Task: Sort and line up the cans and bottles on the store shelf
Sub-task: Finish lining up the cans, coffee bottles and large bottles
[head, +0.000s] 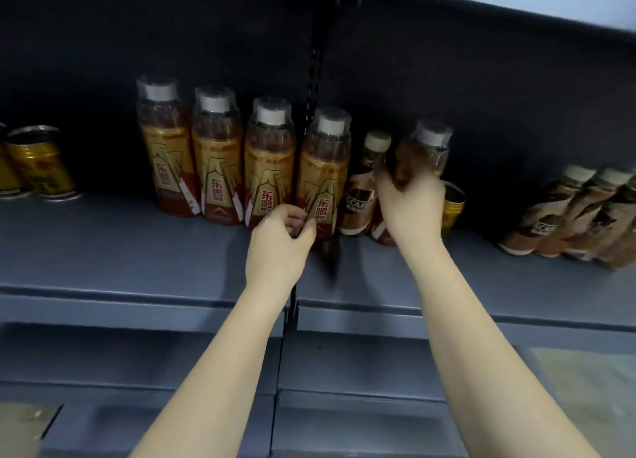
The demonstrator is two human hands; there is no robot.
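Several gold-and-red energy drink bottles [215,154] with white caps stand in a row on the grey shelf [137,251]. My left hand [278,240] touches the base of the rightmost bottle of the row [323,168], fingers curled against it. My right hand [409,206] is wrapped around another gold-and-red bottle [425,151], which stands tilted just right of a brown coffee bottle [361,189]. A gold can [452,206] peeks out behind my right wrist.
Gold cans [38,163] stand at the far left of the shelf. A group of brown coffee bottles [578,213] stands at the far right. A black slotted upright [315,89] splits the dark back wall. Lower grey shelves run below.
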